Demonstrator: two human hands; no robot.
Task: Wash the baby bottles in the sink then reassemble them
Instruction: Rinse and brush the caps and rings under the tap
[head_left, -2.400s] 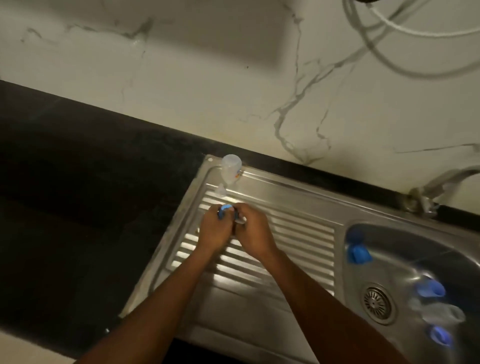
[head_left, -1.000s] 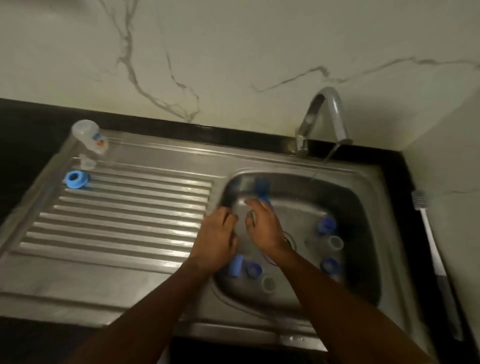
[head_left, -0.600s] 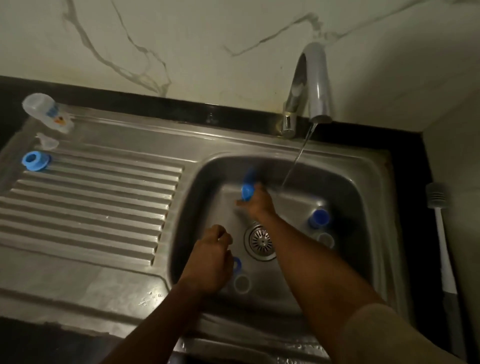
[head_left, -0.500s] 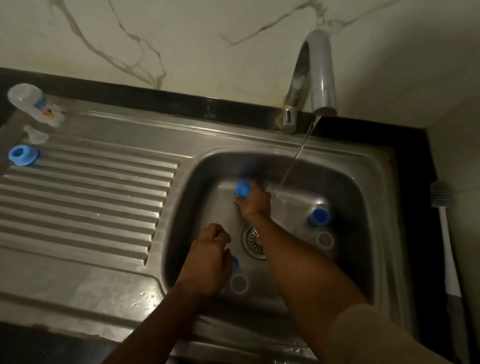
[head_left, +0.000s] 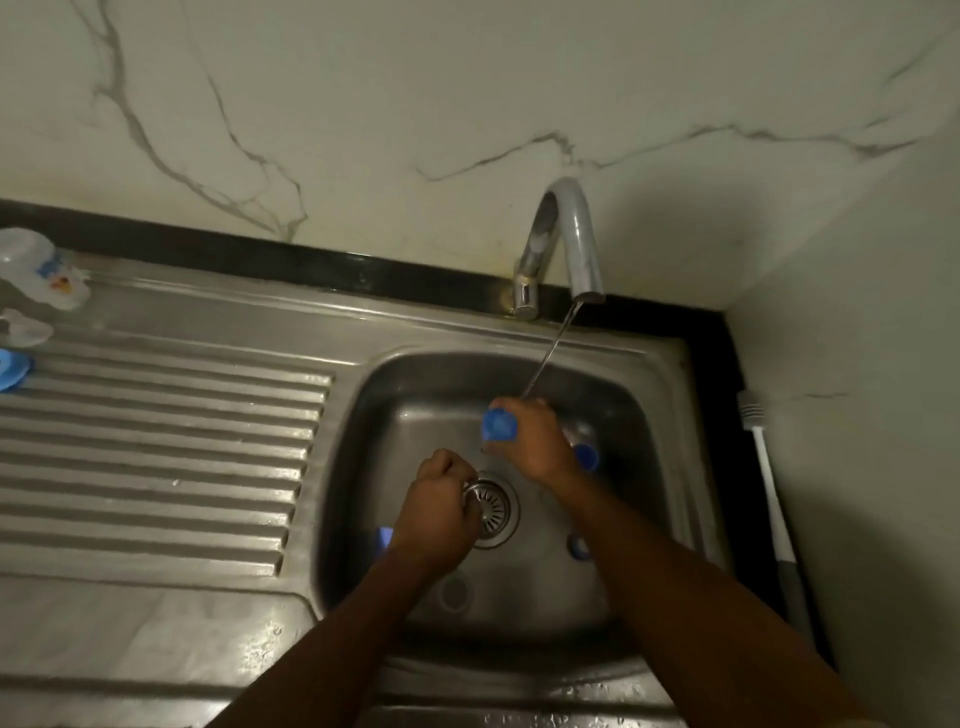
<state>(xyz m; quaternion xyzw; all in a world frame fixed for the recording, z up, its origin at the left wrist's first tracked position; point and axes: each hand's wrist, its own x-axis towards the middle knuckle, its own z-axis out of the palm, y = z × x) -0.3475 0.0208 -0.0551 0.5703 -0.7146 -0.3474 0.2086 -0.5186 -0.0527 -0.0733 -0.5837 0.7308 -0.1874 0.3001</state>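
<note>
Dimly lit steel sink (head_left: 467, 332), ribbed drainboard (head_left: 156, 441), marble wall (head_left: 415, 104), running tap (head_left: 571, 234)

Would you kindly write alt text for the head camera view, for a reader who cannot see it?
A person's right hand holds a blue bottle part under the running tap over a steel sink, while the left hand is curled beside the drain. Other parts lie on the drainboard.

Kitchen, home-type. Steel sink (head_left: 670, 415) with ribbed drainboard (head_left: 156, 441), curved tap (head_left: 571, 234) running, set into a black desk (head_left: 311, 265). Veined marble-look wall (head_left: 363, 104) behind. Long-handled brush (head_left: 769, 467) lying right of the sink.
</note>
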